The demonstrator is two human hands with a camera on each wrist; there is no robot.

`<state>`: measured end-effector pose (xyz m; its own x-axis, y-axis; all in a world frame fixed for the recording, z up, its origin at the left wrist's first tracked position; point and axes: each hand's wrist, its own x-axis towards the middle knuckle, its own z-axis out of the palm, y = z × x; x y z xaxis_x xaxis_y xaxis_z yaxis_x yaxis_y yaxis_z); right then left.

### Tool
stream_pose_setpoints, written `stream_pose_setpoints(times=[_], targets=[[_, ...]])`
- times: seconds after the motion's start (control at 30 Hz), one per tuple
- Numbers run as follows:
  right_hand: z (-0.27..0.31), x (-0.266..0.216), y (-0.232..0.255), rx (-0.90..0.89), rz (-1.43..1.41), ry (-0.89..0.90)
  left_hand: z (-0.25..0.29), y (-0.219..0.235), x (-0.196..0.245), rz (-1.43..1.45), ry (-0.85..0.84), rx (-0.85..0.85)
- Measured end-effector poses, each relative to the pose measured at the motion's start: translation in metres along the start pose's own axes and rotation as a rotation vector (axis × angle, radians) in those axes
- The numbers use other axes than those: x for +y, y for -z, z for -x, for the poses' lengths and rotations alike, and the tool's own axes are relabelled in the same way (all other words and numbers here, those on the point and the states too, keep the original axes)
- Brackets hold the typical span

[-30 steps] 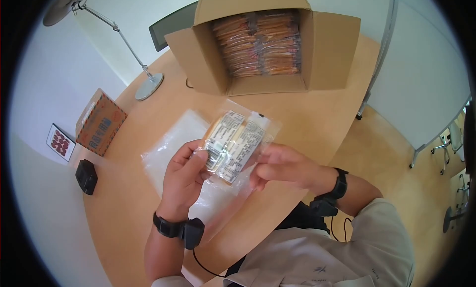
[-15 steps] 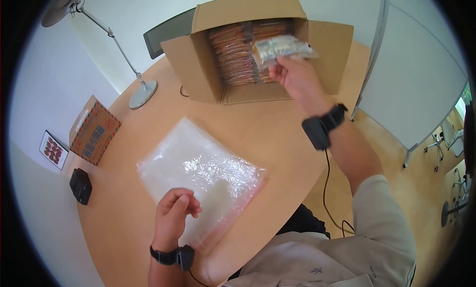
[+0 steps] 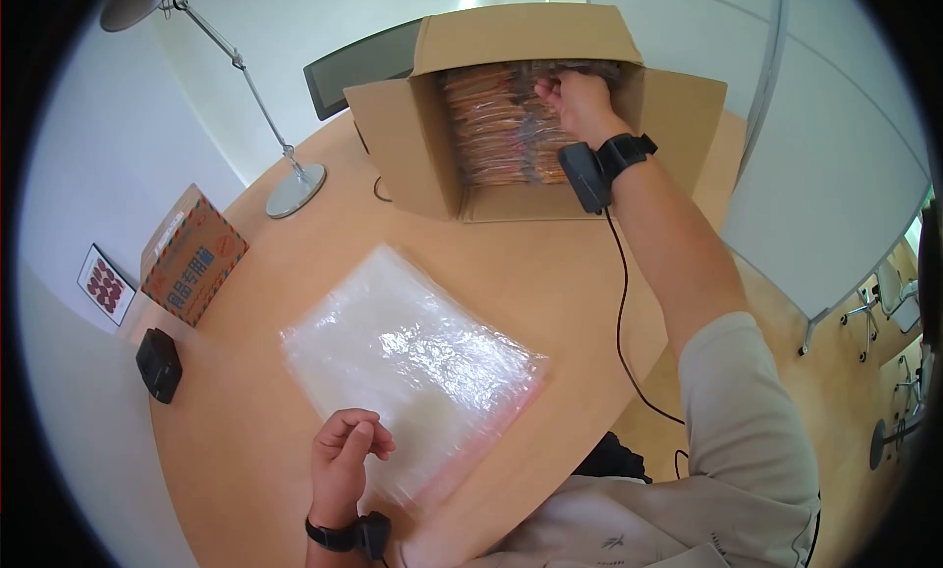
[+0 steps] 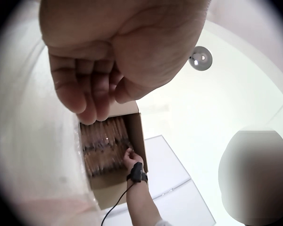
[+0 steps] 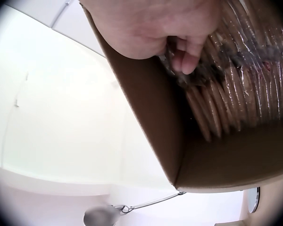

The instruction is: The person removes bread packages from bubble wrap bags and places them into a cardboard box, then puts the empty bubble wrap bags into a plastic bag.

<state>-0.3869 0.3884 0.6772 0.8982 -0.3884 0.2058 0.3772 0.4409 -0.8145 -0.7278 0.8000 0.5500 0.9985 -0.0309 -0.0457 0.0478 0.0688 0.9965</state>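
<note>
Inside the open cardboard box [image 3: 526, 40], the right hand [image 3: 582, 107] is at the top right, fingers bent around the edge of a clear-wrapped packet [image 3: 601, 69] that it largely covers. Rows of wrapped orange-brown packets [image 3: 491, 131] fill the box beside it. The right wrist view has the hand [image 5: 155, 26] against the row's end by the box wall, its thumb hidden. Low in the head view, the left hand [image 3: 342, 462] hovers with loosely curled fingers, holding nothing, over the near left edge of a flat pile of clear plastic bags [image 3: 393, 323].
A desk lamp [image 3: 297, 190] stands left of the box, with a dark monitor [image 3: 363, 65] behind. At the table's left are a printed carton [image 3: 196, 259], a small picture [image 3: 106, 285] and a black device [image 3: 159, 366]. A cable hangs from the right wrist.
The right hand has carried the labelled packet from in front of the body up into the box. The left hand let go of it and moved down towards the near edge.
</note>
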Motion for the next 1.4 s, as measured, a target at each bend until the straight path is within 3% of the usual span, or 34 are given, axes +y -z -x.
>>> stream_pose_setpoints(times=[0.17,0.27,0.33,0.37,0.43,0.5,0.6,0.63,0.7,0.77,0.83,0.9,1.0,1.07,1.23,1.3,1.33,1.4], targets=[[-0.021,-0.005,-0.006,-0.025,-0.071,-0.008,-0.002,0.001,-0.003,-0.04,-0.012,0.02],[-0.031,-0.005,-0.008,0.075,0.042,-0.005,-0.003,0.0,-0.002,-0.059,-0.009,0.038],[-0.034,-0.005,0.001,0.073,0.307,-0.17,-0.003,-0.002,-0.001,-0.073,-0.009,0.043],[-0.032,-0.005,0.01,0.075,0.309,-0.175,-0.003,-0.003,-0.001,-0.085,-0.014,0.046],[-0.022,-0.011,0.023,-0.231,0.221,-0.338,-0.002,-0.002,-0.001,-0.065,-0.006,0.036],[0.011,-0.004,0.013,-0.242,0.245,-0.306,-0.002,-0.002,0.0,-0.046,-0.001,0.03],[0.03,0.016,0.011,-0.311,0.844,0.336,-0.002,-0.003,0.001,-0.075,-0.005,0.024],[0.031,0.016,0.014,-0.311,0.843,0.334,-0.004,-0.002,0.001,-0.126,-0.045,0.035],[0.036,0.022,0.015,-0.341,1.009,1.04,-0.005,0.005,0.002,-0.177,-0.069,0.082],[0.033,0.033,0.025,-0.507,0.984,0.691,-0.006,0.021,0.011,-0.879,-0.429,0.169],[0.072,0.033,0.023,-0.859,1.029,0.144,-0.004,0.028,0.026,-0.914,-0.325,0.333],[0.132,0.044,0.019,-1.031,1.135,0.0,-0.003,0.059,0.02,-1.002,-0.259,0.338],[0.175,0.082,0.03,-1.256,1.155,0.077,0.005,0.081,0.008,-1.079,-0.035,0.342],[0.206,0.086,0.01,-1.227,1.464,0.129,-0.001,0.09,-0.003,-1.089,-0.023,0.314],[0.253,0.092,-0.029,-1.159,1.591,0.113,-0.032,0.064,-0.006,-1.164,0.027,0.253],[0.261,0.086,-0.039,-1.143,1.695,0.16,-0.044,0.058,-0.013,-1.201,-0.026,0.431],[0.261,0.083,-0.043,-1.166,1.724,0.15,-0.046,0.058,-0.009,-1.2,-0.036,0.437],[0.257,0.079,-0.049,-1.184,1.754,0.154,-0.052,0.062,-0.002,-1.074,0.056,0.522]])
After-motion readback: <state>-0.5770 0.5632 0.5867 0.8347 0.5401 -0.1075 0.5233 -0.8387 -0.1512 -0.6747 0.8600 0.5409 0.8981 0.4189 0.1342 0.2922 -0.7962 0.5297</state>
